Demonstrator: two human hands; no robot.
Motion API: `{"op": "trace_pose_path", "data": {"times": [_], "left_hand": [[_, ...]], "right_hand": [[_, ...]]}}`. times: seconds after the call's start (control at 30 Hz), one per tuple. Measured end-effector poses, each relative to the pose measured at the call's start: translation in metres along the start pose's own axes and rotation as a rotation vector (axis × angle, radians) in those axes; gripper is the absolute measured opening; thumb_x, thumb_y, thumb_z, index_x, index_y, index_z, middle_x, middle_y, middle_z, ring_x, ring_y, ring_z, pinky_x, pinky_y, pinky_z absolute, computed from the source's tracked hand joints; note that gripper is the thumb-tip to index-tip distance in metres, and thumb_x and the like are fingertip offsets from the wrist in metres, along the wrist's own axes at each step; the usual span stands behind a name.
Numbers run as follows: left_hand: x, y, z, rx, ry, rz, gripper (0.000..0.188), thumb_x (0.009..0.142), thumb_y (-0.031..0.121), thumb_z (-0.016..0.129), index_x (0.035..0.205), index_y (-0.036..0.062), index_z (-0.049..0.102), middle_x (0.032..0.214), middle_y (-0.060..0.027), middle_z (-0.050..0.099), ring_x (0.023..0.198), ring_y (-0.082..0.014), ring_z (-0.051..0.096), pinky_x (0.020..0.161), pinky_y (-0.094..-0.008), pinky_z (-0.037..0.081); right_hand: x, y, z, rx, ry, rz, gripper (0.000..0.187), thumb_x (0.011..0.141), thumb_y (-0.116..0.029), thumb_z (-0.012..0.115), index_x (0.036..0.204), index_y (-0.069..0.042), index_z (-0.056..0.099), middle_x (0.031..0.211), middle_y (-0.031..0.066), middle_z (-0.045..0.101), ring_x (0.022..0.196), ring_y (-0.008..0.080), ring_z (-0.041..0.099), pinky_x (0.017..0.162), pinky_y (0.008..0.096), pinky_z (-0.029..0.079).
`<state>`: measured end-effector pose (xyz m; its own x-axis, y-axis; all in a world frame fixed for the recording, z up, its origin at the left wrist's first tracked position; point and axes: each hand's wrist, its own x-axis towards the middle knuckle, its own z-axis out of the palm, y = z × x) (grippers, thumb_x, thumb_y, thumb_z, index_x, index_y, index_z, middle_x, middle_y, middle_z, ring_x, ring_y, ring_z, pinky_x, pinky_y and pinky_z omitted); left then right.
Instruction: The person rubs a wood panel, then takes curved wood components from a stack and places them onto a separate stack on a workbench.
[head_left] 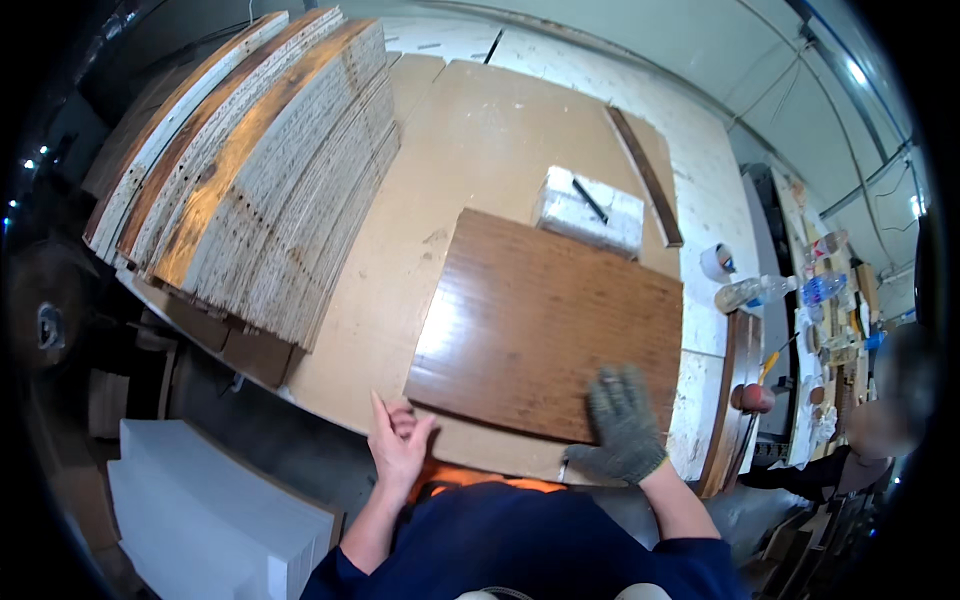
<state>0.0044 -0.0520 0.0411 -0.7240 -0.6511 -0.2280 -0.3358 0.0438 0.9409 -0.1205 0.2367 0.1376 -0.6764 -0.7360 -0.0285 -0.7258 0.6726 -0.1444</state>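
A dark brown, glossy wooden panel (pixel 540 320) lies flat on the cardboard-covered table. My right hand (pixel 625 425), in a grey-green work glove, rests with fingers spread on the panel's near right part. Bare and just off the panel's near left corner is my left hand (pixel 398 445). Its index finger stretches out, the other fingers bend loosely, and I see nothing in it. Against the panel's far edge sits a white block (pixel 590 222) with a small dark stick (pixel 590 200) on top.
Stacked white-and-brown boards (pixel 290 180) fill the table's left side. A narrow brown strip (pixel 645 175) lies at the far right. Tape roll (pixel 716 262), plastic bottles (pixel 745 292) and a yellow-handled tool (pixel 769 366) are at right. White sheets (pixel 210 510) stand lower left. Another person's sleeve (pixel 810 475) shows at right.
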Motion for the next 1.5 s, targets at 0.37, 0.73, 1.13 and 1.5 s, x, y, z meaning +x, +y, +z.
{"op": "trace_pose_path", "data": {"times": [0.37, 0.73, 1.13, 1.5], "left_hand": [[0.052, 0.009, -0.005, 0.041, -0.362, 0.133, 0.093, 0.067, 0.003, 0.081, 0.142, -0.0068, 0.027, 0.135, -0.0194, 0.048, 0.122, -0.0214, 0.048, 0.102, -0.0327, 0.039], [0.056, 0.013, 0.014, -0.149, -0.065, -0.072, 0.046, 0.086, 0.006, 0.065, 0.127, -0.0071, 0.050, 0.109, -0.0126, 0.063, 0.091, -0.0139, 0.060, 0.078, -0.0243, 0.049], [0.074, 0.025, 0.020, -0.026, 0.108, -0.058, 0.022, 0.088, 0.017, 0.063, 0.083, -0.0039, 0.069, 0.060, 0.0010, 0.056, 0.050, -0.0066, 0.045, 0.045, -0.0241, 0.034], [0.074, -0.007, -0.001, -0.076, -0.113, 0.040, 0.035, 0.085, 0.016, 0.069, 0.113, -0.0022, 0.057, 0.094, -0.0050, 0.062, 0.079, -0.0112, 0.056, 0.063, -0.0257, 0.048]], "right_hand": [[-0.123, 0.039, 0.088, 0.109, 0.271, 0.617, 0.102, 0.065, -0.034, 0.080, 0.141, 0.007, 0.026, 0.147, 0.0294, 0.023, 0.137, 0.0431, 0.023, 0.113, 0.0488, 0.020], [-0.133, 0.060, 0.116, 0.406, 0.431, 0.745, 0.105, 0.063, -0.021, 0.085, 0.143, 0.005, 0.022, 0.128, 0.0254, 0.052, 0.112, 0.0302, 0.058, 0.090, 0.0368, 0.050], [-0.132, 0.058, 0.118, 0.469, 0.439, 0.755, 0.102, 0.064, -0.020, 0.083, 0.142, 0.005, 0.024, 0.132, 0.0254, 0.048, 0.117, 0.0325, 0.054, 0.091, 0.0372, 0.049], [-0.131, 0.059, 0.113, 0.747, 0.504, 0.850, 0.104, 0.064, -0.023, 0.082, 0.145, -0.002, 0.020, 0.133, 0.0197, 0.048, 0.124, 0.0311, 0.046, 0.104, 0.0388, 0.037]]}}
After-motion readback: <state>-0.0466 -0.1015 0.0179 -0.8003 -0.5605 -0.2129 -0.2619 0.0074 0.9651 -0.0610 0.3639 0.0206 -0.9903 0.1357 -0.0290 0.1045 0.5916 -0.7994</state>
